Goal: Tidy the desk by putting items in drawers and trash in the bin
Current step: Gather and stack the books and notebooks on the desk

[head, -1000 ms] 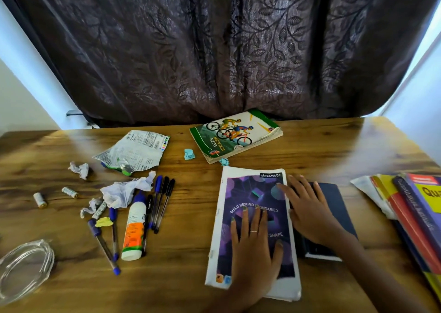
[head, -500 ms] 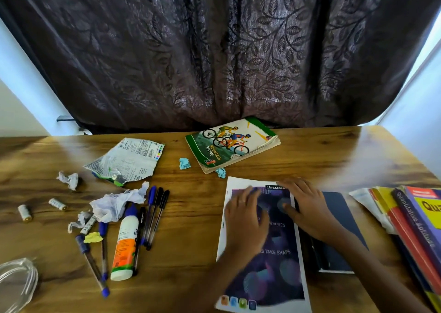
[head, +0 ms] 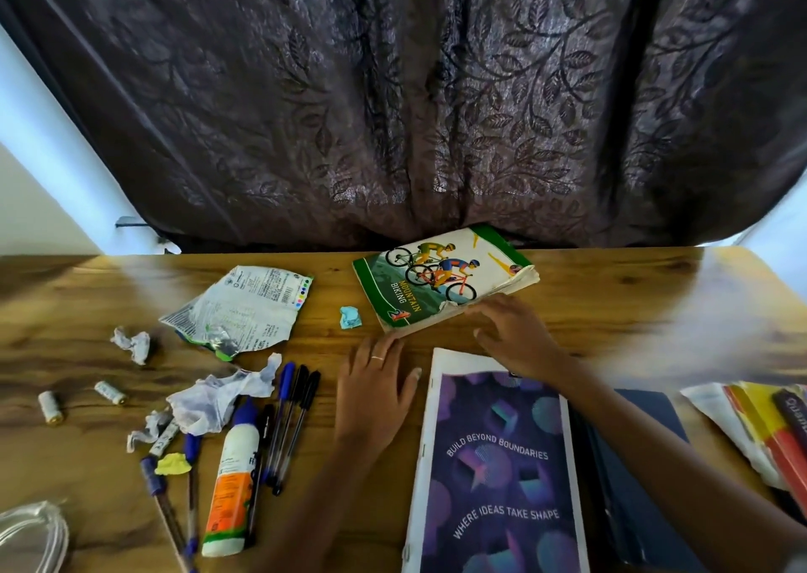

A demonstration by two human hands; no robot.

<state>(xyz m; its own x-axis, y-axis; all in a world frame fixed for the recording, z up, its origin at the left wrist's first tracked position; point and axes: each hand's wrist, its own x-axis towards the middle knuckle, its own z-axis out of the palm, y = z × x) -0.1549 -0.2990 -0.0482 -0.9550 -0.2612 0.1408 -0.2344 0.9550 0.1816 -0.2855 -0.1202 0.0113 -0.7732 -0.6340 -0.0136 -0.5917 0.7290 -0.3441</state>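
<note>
A green "Mountain Biking" book point(head: 441, 275) lies at the desk's far edge. My right hand point(head: 517, 337) reaches to its near right corner, fingers spread and touching the cover edge. My left hand point(head: 375, 387) rests flat on the wood just below the book's near left corner, fingers straight. A purple "Build Beyond Boundaries" notebook point(head: 498, 476) lies in front of me, with a dark blue book point(head: 633, 476) beside it on the right, partly under my right forearm.
Left of my hands lie several pens point(head: 292, 419), a glue bottle point(head: 233, 472), crumpled paper point(head: 218, 402), a torn wrapper point(head: 244, 310), two small batteries point(head: 48, 406) and a blue paper scrap point(head: 350, 317). A stack of books point(head: 768, 433) sits at the right edge. A dark curtain point(head: 415, 101) hangs behind the wooden desk point(head: 611, 310).
Both hands left the purple notebook and moved forward toward the green book; the left now lies on the desk, the right touches the book's near corner. The camera tilted up.
</note>
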